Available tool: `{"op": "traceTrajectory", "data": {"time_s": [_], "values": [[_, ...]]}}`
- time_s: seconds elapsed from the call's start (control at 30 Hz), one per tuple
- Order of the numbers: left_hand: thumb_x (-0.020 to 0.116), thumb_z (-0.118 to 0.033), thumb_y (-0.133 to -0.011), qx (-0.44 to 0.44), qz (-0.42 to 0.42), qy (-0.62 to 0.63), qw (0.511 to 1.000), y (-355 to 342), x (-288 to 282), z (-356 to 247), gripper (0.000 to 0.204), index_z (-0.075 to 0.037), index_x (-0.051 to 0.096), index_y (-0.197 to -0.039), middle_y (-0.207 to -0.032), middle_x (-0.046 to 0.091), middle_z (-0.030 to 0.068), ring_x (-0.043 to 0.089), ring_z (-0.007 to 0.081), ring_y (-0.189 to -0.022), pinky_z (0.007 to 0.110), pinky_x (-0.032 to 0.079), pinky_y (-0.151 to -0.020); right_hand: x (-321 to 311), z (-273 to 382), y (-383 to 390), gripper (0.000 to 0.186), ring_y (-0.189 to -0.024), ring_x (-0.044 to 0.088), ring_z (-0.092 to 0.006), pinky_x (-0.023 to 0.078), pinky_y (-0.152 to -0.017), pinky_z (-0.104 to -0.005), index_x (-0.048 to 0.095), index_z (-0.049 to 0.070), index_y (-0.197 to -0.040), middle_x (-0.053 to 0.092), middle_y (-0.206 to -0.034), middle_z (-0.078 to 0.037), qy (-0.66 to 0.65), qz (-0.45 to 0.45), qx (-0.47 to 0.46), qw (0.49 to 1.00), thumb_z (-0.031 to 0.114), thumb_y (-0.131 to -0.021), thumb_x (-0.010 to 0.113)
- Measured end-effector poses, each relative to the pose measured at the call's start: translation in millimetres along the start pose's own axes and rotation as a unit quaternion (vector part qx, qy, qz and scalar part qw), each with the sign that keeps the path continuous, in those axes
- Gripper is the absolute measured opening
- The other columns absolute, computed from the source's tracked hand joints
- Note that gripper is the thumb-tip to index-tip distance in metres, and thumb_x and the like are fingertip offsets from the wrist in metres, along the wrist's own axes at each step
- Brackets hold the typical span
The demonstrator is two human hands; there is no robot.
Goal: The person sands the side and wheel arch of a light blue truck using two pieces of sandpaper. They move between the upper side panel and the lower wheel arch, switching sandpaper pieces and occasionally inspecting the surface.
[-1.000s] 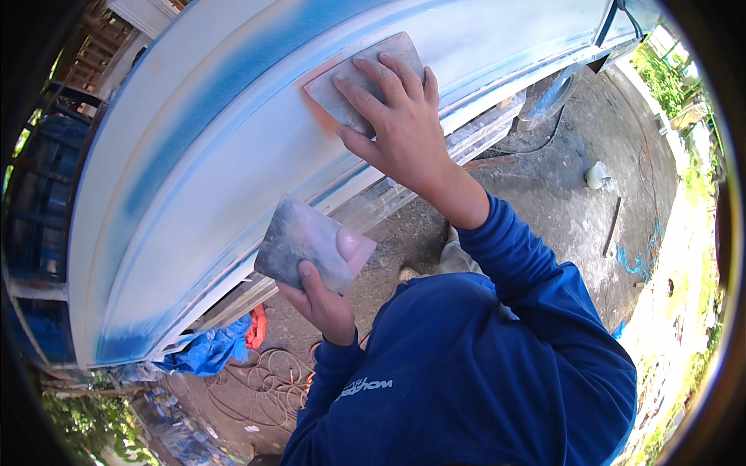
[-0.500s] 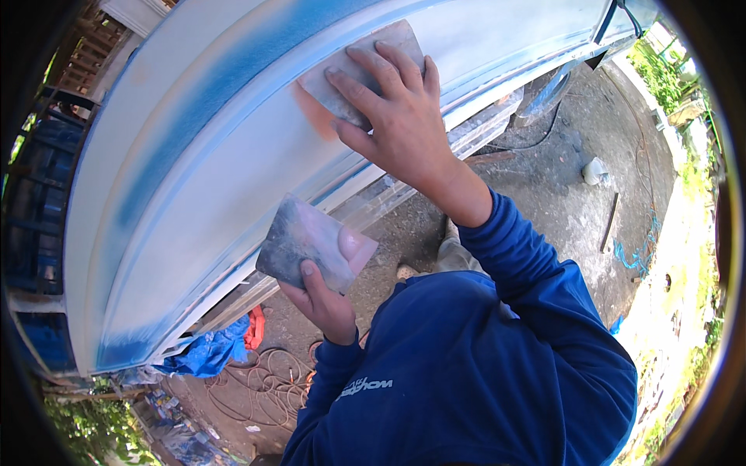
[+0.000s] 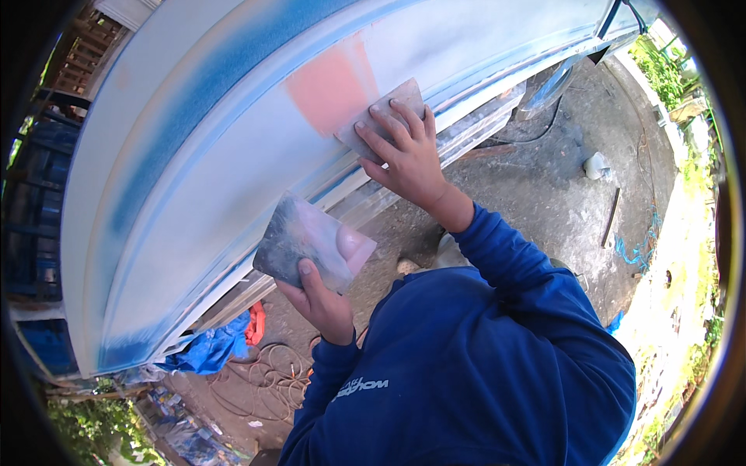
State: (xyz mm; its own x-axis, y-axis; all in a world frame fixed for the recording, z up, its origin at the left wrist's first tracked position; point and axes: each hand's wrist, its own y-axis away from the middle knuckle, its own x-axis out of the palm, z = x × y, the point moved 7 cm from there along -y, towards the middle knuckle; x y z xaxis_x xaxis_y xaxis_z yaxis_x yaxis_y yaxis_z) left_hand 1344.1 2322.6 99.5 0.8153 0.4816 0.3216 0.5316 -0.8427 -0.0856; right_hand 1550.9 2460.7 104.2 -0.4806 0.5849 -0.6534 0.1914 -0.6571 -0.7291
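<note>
A long white and blue curved body panel (image 3: 206, 171) runs across in front of me. On it is a pink patch of filler putty (image 3: 328, 87), with thin streaks at its upper right. My right hand (image 3: 413, 167) presses a thin grey putty spreader (image 3: 406, 96) against the panel at the patch's lower right edge, its fingers laid over the sheet. Lower down, my left hand (image 3: 322, 301) holds a flat grey mixing plate (image 3: 291, 233), thumb on top. A pink lump of putty (image 3: 355, 243) lies at the plate's right side. The fingers beneath the plate are hidden.
Under the panel's lower edge lie a blue tarp (image 3: 206, 347), a red cloth (image 3: 255, 324) and a coiled hose (image 3: 272, 377). On the concrete to the right are a white bag (image 3: 596, 166), a dark bar (image 3: 611, 217) and tangled blue cord (image 3: 637, 252).
My right hand has drawn the spreader down the panel, uncovering the pink patch it was covering. My left hand and the plate have hardly moved.
</note>
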Motion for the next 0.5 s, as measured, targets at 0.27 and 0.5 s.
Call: {"op": "traceTrajectory", "data": {"time_s": [0.27,0.5], "values": [[0.057,-0.019,-0.106,-0.025,-0.001,0.052,0.998,-10,9,-6,0.049,-0.004,0.039,-0.149,-0.140,0.054,0.0125,0.054,0.0243,-0.130,0.042,0.043,-0.109,-55,29,-13,0.064,-0.139,0.042,-0.0361,0.029,-0.112,-0.0665,0.062,0.022,-0.139,0.049,-0.149,-0.010,-0.122,0.049,0.032,0.991,0.030,-0.079,0.080],[0.051,-0.018,-0.107,-0.141,0.122,0.167,0.968,-32,52,-11,0.039,-0.005,0.044,-0.144,-0.130,0.060,0.0100,0.060,0.0200,-0.120,0.039,0.048,-0.103,-114,64,-1,0.066,-0.143,0.041,-0.0397,0.032,-0.118,-0.0491,0.059,0.010,-0.145,0.045,-0.153,-0.019,-0.600,0.208,-0.023,0.772,0.023,-0.083,0.078]]}}
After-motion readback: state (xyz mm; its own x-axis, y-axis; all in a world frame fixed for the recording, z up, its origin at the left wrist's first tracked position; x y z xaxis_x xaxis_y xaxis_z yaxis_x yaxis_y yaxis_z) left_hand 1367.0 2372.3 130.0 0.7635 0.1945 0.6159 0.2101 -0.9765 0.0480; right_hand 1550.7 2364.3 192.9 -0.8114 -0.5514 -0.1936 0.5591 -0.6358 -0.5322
